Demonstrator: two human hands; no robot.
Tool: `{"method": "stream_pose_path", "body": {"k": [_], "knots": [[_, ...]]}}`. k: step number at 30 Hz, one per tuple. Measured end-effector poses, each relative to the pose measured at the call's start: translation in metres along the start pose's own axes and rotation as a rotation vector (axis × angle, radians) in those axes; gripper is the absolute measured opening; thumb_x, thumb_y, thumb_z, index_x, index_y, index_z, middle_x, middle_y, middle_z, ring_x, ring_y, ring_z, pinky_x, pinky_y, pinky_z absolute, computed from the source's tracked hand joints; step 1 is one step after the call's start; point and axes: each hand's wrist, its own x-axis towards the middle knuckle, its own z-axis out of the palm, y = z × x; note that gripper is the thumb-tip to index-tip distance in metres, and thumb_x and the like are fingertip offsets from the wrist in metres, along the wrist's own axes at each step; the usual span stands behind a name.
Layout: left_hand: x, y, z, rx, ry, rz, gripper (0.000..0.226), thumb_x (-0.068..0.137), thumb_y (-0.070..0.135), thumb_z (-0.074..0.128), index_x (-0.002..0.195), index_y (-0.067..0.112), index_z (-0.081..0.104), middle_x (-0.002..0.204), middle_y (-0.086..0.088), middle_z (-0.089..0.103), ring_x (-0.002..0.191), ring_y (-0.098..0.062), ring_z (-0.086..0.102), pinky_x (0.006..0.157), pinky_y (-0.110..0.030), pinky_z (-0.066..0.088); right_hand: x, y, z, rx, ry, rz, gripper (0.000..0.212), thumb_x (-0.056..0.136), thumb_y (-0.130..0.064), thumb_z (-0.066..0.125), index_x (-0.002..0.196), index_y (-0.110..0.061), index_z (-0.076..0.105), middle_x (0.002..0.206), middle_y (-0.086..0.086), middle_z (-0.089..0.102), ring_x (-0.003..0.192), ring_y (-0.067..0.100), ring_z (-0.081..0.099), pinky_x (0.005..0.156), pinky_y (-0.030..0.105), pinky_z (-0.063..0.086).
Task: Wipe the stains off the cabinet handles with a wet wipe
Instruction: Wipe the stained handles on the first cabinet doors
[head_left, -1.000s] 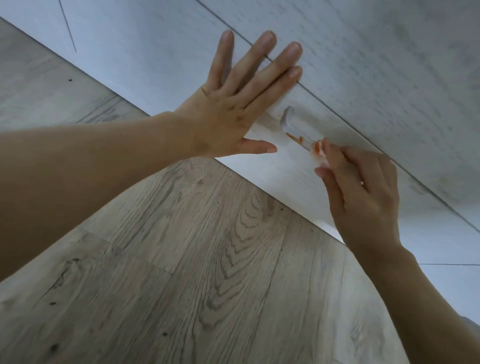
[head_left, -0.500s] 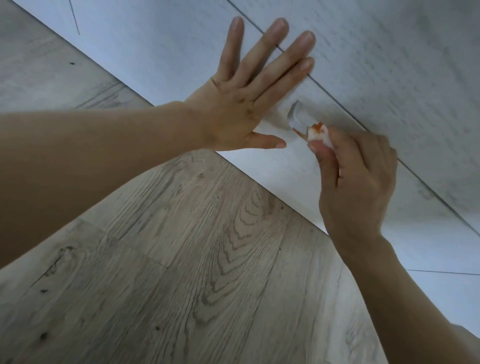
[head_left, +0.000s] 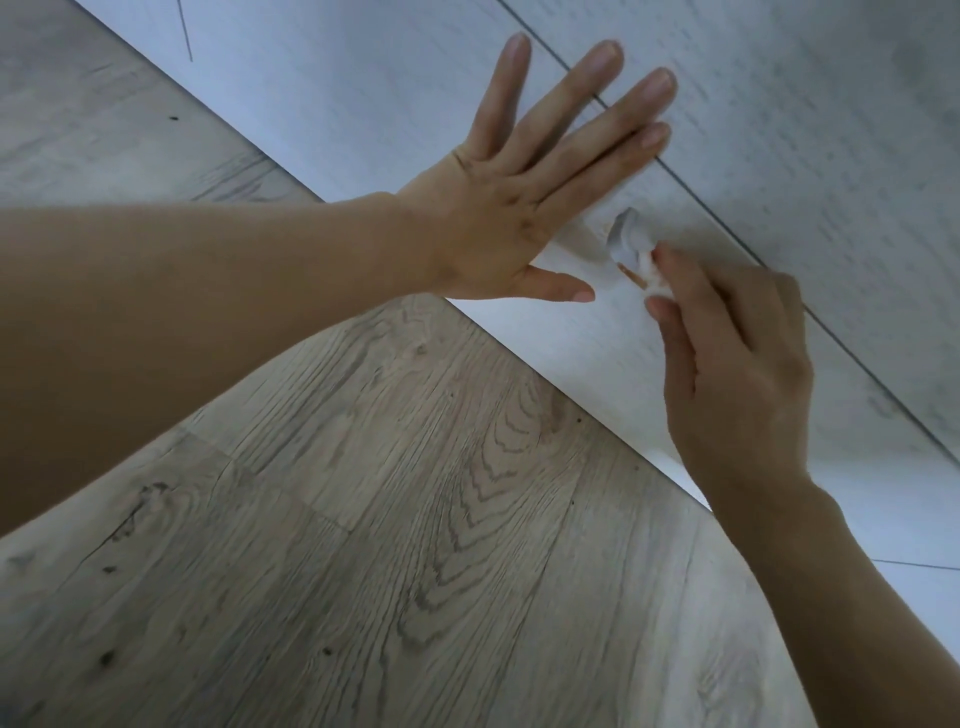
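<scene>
Looked like a home interior: pale wood-grain cabinet fronts with a small handle, above wood-plank flooring.

The small pale grey curved cabinet handle juts out from the whitish wood-grain cabinet front. An orange-brown stain streaks its lower end. My crumpled white wet wipe, bunched into a small wad, is pressed against that stained end, pinched in the fingertips of my right hand.

Dim, even light; slight motion blur, wide-angle edge distortion.
</scene>
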Motion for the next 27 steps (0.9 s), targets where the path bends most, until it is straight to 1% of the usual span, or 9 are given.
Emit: {"method": "stream_pose_path", "body": {"k": [2,5,9,13,18,21,23,25,27], "knots": [[0.002,0.001,0.000,0.005,0.003,-0.009,0.093,0.087,0.079,0.022,0.144,0.006,0.009,0.145,-0.016,0.014,0.128,-0.043,0.019,0.096,-0.070,0.022,0.007,-0.006,0.004,0.025,0.029,0.053,0.022,0.097,-0.011,0.052,0.108,0.003,0.066,0.086,0.018,0.063,0.083,0.022,0.043,0.069,0.035,0.046],[0.000,0.000,0.002,-0.012,0.005,0.000,0.094,0.087,0.079,0.022,0.145,0.006,0.007,0.146,-0.016,0.014,0.130,-0.043,0.018,0.099,-0.068,0.017,0.004,-0.010,0.004,0.025,0.059,0.155,0.023,0.096,-0.015,0.053,0.103,0.001,0.067,0.085,0.016,0.064,0.082,0.023,0.047,0.068,0.029,0.044],[0.000,-0.001,0.001,-0.002,-0.008,0.013,0.095,0.086,0.079,0.022,0.145,0.006,0.006,0.147,-0.016,0.012,0.130,-0.043,0.016,0.098,-0.068,0.018,0.007,-0.016,0.004,0.050,0.061,0.203,0.021,0.094,-0.013,0.055,0.101,0.002,0.068,0.084,0.016,0.063,0.081,0.026,0.050,0.067,0.025,0.040],[-0.002,-0.001,0.002,-0.011,-0.008,0.013,0.097,0.086,0.080,0.025,0.146,0.007,0.006,0.148,-0.016,0.012,0.131,-0.043,0.015,0.101,-0.065,0.011,0.007,-0.017,0.000,0.069,0.049,0.227,0.019,0.090,-0.010,0.061,0.104,0.001,0.068,0.085,0.015,0.064,0.077,0.034,0.059,0.071,0.013,0.033],[0.000,-0.001,-0.001,0.013,-0.023,0.010,0.096,0.086,0.080,0.024,0.145,0.007,0.005,0.147,-0.015,0.012,0.131,-0.042,0.017,0.099,-0.069,0.020,0.009,-0.020,0.001,0.067,0.072,0.253,0.020,0.088,-0.012,0.066,0.104,-0.002,0.069,0.082,0.013,0.065,0.071,0.030,0.060,0.067,0.012,0.034],[-0.004,-0.005,-0.004,0.027,-0.026,0.030,0.095,0.088,0.076,0.025,0.149,0.007,0.003,0.150,-0.013,0.011,0.135,-0.039,0.015,0.103,-0.064,0.017,0.003,-0.013,-0.005,0.032,0.073,0.212,0.020,0.086,-0.012,0.068,0.105,-0.003,0.069,0.079,0.013,0.064,0.068,0.031,0.060,0.065,0.016,0.036],[-0.007,-0.009,-0.006,0.041,-0.024,0.045,0.092,0.091,0.073,0.023,0.151,0.009,-0.004,0.153,-0.011,0.009,0.137,-0.036,0.013,0.107,-0.058,0.010,0.002,-0.010,-0.006,0.007,0.060,0.154,0.021,0.087,-0.012,0.067,0.105,-0.001,0.068,0.079,0.015,0.064,0.070,0.031,0.060,0.065,0.020,0.039],[-0.013,-0.009,-0.006,0.070,-0.033,0.049,0.088,0.092,0.070,0.023,0.150,0.010,-0.007,0.153,-0.011,0.008,0.138,-0.036,0.012,0.108,-0.055,0.005,0.006,-0.010,0.000,-0.016,0.073,0.105,0.019,0.089,-0.013,0.065,0.103,0.000,0.068,0.080,0.015,0.064,0.075,0.026,0.056,0.065,0.024,0.042],[-0.018,-0.006,-0.005,0.105,-0.044,0.052,0.088,0.093,0.068,0.026,0.150,0.009,-0.007,0.153,-0.012,0.009,0.138,-0.036,0.013,0.109,-0.055,0.008,0.010,-0.013,0.008,-0.040,0.107,0.102,0.021,0.093,-0.018,0.061,0.101,0.000,0.069,0.080,0.015,0.065,0.077,0.021,0.049,0.065,0.031,0.047]]}}
